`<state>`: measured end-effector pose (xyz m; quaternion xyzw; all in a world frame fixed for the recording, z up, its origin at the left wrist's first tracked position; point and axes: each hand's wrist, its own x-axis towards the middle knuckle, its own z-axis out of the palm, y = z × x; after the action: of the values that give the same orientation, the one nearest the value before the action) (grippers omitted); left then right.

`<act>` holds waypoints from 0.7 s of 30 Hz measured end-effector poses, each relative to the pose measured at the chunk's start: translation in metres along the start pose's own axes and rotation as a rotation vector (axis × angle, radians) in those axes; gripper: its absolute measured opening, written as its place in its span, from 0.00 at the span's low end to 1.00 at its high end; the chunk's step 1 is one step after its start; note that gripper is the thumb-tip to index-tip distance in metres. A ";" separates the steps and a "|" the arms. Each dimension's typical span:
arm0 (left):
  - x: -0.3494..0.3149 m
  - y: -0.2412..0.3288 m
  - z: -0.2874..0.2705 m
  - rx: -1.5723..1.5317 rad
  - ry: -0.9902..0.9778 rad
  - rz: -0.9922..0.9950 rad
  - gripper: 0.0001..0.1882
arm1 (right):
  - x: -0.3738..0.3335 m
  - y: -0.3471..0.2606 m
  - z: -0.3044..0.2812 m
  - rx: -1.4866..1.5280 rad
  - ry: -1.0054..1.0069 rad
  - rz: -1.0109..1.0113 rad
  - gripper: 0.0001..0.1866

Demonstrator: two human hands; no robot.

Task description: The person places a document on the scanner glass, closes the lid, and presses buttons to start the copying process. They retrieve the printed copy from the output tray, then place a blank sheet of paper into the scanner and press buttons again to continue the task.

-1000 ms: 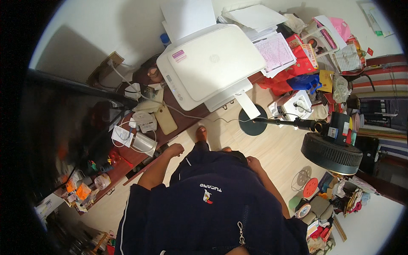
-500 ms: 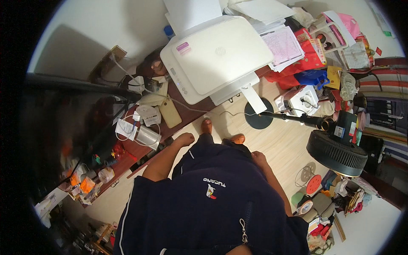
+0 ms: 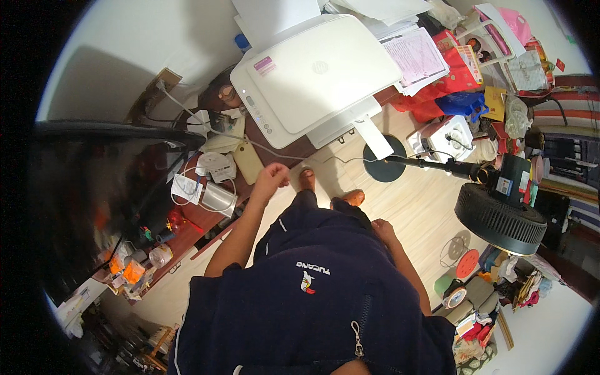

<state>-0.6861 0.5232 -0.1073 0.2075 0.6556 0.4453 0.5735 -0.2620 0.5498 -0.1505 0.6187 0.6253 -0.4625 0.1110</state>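
Note:
My left hand (image 3: 272, 179) is raised over the edge of the dark red desk, its fingers curled in loosely with nothing visible in them. Right beside it lies a yellowish phone (image 3: 248, 161) on the desk. A white cable (image 3: 269, 150) runs past just beyond the fingertips. The white printer (image 3: 319, 78) stands farther off, its lid down and its front output arm (image 3: 373, 139) sticking out over the floor. My right hand (image 3: 382, 230) hangs low by my right side, fingers curled and partly hidden, touching nothing but perhaps my clothing.
A black fan (image 3: 500, 215) on a stand with a round base (image 3: 384, 159) is at the right. Papers (image 3: 415, 56) and bags crowd the back right. At left are a dark screen (image 3: 94, 200), a white round device (image 3: 216, 166) and a metal cup (image 3: 219, 199).
My left hand has risen forward from beside my leg toward the phone and cable, its fingers loosening a little. My right hand stays almost where it was.

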 end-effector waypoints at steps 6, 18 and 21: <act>0.010 0.050 -0.019 -0.105 0.232 -0.076 0.15 | 0.006 0.004 0.006 -0.028 -0.033 -0.001 0.17; 0.027 0.053 -0.015 -0.166 0.141 -0.069 0.12 | 0.012 0.016 0.022 0.012 0.017 -0.070 0.18; 0.030 0.054 -0.014 -0.142 0.144 -0.084 0.12 | 0.010 0.013 0.023 0.081 0.011 0.033 0.18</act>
<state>-0.7196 0.5701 -0.0807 0.1060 0.6701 0.4799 0.5563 -0.2631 0.5372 -0.1759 0.6356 0.5963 -0.4820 0.0901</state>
